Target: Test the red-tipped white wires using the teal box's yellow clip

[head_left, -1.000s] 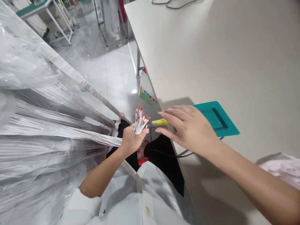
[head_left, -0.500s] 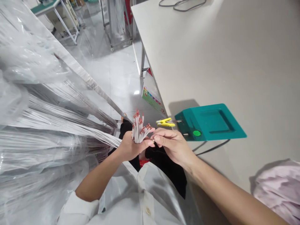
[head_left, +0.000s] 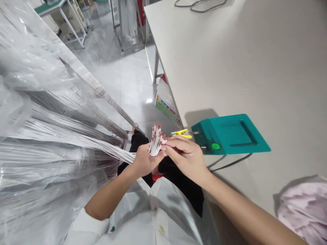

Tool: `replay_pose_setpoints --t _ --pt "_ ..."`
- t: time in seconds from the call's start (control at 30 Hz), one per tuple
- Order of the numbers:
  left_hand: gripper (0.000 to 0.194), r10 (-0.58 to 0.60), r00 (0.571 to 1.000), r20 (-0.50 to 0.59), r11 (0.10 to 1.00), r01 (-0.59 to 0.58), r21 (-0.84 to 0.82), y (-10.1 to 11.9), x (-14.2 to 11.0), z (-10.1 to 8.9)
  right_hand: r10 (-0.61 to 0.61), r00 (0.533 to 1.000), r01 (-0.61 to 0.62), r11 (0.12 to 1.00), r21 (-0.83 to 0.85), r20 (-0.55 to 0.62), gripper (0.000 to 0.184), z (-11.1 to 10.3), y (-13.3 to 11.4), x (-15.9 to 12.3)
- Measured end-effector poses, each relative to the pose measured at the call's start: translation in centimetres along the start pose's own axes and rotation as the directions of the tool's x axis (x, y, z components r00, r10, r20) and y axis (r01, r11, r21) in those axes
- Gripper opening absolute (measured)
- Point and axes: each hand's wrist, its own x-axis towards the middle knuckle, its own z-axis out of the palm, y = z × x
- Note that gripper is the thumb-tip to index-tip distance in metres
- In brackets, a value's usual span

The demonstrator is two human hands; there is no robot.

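Note:
My left hand (head_left: 143, 161) is closed around a bundle of thin white wires with red terminal tips (head_left: 156, 138), held upright in front of my lap. The wires run off to the left into a mass of white wires under clear plastic (head_left: 51, 136). My right hand (head_left: 186, 156) meets the bundle from the right, its fingertips pinching the wires near the red tips. Just beyond the fingers, a yellow clip (head_left: 182, 133) sticks out from the left side of a teal box with a green button (head_left: 231, 133) on the table edge.
The beige table (head_left: 242, 61) fills the right side, with a black cable (head_left: 199, 5) at its far end and pink cloth (head_left: 304, 200) at the near right. A colourful carton (head_left: 165, 102) stands under the table. Metal frames (head_left: 122, 27) stand across the glossy floor.
My right hand drew back from over the teal box and yellow clip to the wire bundle and now pinches it. The left hand kept its grip, tilting the bundle slightly right.

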Motion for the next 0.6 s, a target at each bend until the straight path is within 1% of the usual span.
replay_pose_setpoints --t 0.1,0.2,0.27,0.33,0.37,0.43,0.47,0.5,0.57,0.6 --pt "0.015 0.012 1.000 0.012 1.000 -0.012 -0.026 0.0 0.0 0.0 0.067 0.997 -0.065 0.996 0.059 -0.028 0.013 0.3 0.0 0.1" --pt "0.018 -0.038 0.999 -0.008 0.993 0.037 -0.113 -0.2 0.1 -0.1 0.165 0.986 -0.163 0.978 0.132 -0.006 0.020 0.3 0.1 0.0" --pt "0.022 -0.070 0.998 -0.009 0.981 0.067 -0.182 -0.4 0.2 -0.3 0.189 0.982 -0.189 0.968 0.164 0.012 0.021 0.2 0.3 -0.2" --pt "0.024 -0.091 0.995 -0.034 0.966 0.080 -0.245 -0.7 0.3 -0.6 0.178 0.984 -0.176 0.971 0.160 0.005 0.020 0.2 0.6 -0.4" --pt "0.025 -0.109 0.991 -0.077 0.956 0.084 -0.280 -0.9 0.4 -0.7 0.164 0.986 -0.161 0.976 0.145 -0.008 0.019 0.2 0.8 -0.5" --pt "0.027 -0.171 0.962 -0.214 0.930 0.086 -0.358 -1.3 0.6 -0.9 0.124 0.992 -0.121 0.988 0.099 -0.023 0.018 0.2 1.1 -0.7" --pt "0.027 -0.194 0.940 -0.280 0.920 0.075 -0.384 -1.4 0.7 -1.0 0.096 0.995 -0.095 0.993 0.075 -0.015 0.017 0.3 1.2 -0.8" --pt "0.027 -0.202 0.925 -0.322 0.917 0.063 -0.395 -1.4 0.7 -1.0 0.065 0.998 -0.065 0.996 0.055 0.007 0.016 0.4 1.3 -0.8" --pt "0.025 -0.171 0.931 -0.323 0.930 0.044 -0.365 -1.2 0.6 -0.9 0.015 0.997 -0.017 0.999 0.030 0.075 0.013 0.6 1.3 -0.9" --pt "0.024 -0.144 0.945 -0.294 0.941 0.039 -0.337 -1.1 0.5 -0.7 -0.002 0.994 -0.001 1.000 0.024 0.107 0.013 0.7 1.3 -1.0"
